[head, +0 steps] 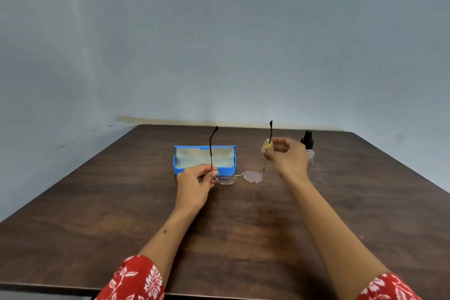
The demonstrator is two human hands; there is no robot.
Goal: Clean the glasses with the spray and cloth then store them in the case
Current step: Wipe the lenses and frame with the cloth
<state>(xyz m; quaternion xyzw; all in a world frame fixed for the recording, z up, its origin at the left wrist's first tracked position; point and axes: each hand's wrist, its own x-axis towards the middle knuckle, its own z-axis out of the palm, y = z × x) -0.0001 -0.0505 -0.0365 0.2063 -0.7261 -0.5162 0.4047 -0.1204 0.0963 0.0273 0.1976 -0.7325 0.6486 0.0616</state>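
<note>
The thin gold-rimmed glasses (pixel 252 176) hang above the table with lenses down and both dark temple arms pointing up. My left hand (pixel 196 180) pinches the left temple near its hinge. My right hand (pixel 283 153) pinches a small yellow cloth (pixel 266 145) around the right temple arm. The blue case (pixel 179 164) lies open behind the glasses, showing a pale lining. A clear spray bottle (pixel 309 153) with a black nozzle stands just behind my right hand, partly hidden by it.
The dark wooden table (pixel 121 214) runs up to a pale blue wall (pixel 219 44) at the back. Its front edge lies close to me, below my red patterned sleeves (pixel 131 280).
</note>
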